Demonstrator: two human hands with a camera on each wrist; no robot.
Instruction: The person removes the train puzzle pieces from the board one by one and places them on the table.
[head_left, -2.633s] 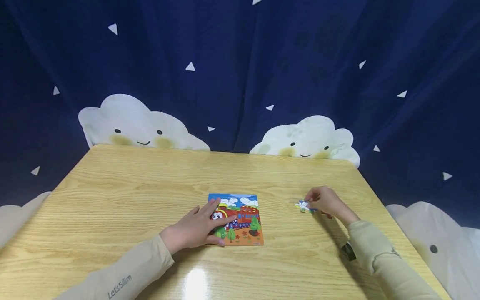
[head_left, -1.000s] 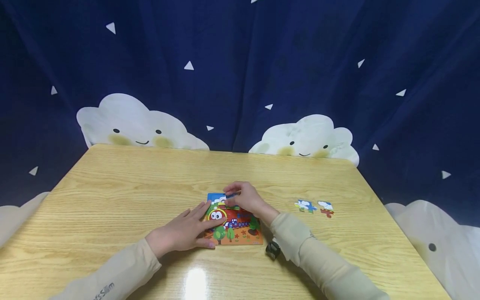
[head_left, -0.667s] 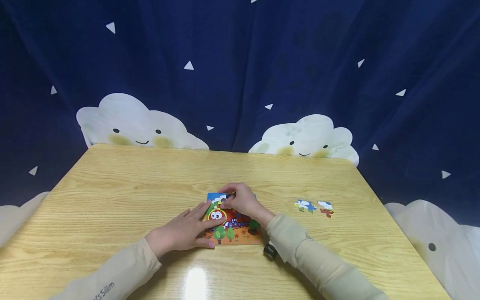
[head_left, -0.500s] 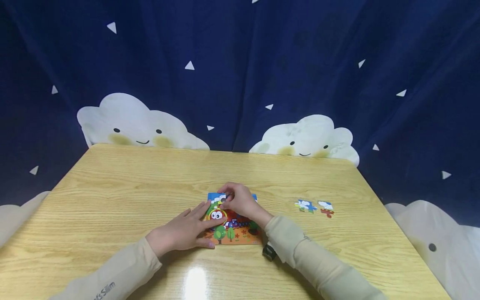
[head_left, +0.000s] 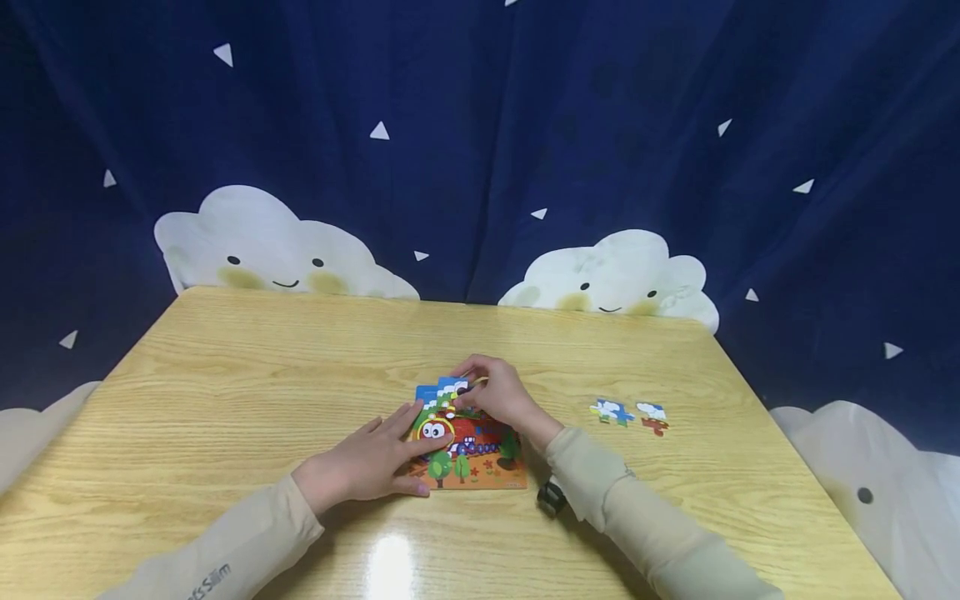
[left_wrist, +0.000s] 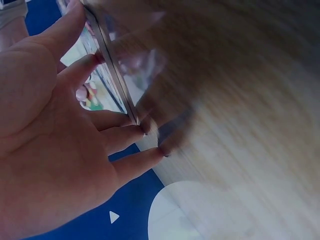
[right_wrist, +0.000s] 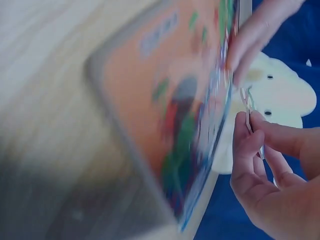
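A train jigsaw puzzle board (head_left: 487, 477) lies on the table in the head view. My left hand (head_left: 367, 467) rests with spread fingers over its left side; in the left wrist view that hand (left_wrist: 60, 130) touches the board's edge with its fingertips. Over the upper part of the board, my right hand (head_left: 501, 396) pinches a puzzle piece (head_left: 452, 388) showing blue sky, white cloud and some red. From the right wrist, the piece (right_wrist: 248, 105) appears edge-on between thumb and fingers, raised off the board (right_wrist: 150, 90). The right hand hides the board's upper right.
Two loose puzzle pieces lie to the right on the wooden table (head_left: 300, 350): a blue-and-white one (head_left: 611, 410) and one with cloud and red (head_left: 652, 416). A dark blue curtain (head_left: 450, 150) with cloud figures hangs behind the table's far edge.
My right hand has come from the loose pieces at right to the board, with a piece. Since half a second ago it has shifted slightly right and up. The left hand moved slightly left earlier.
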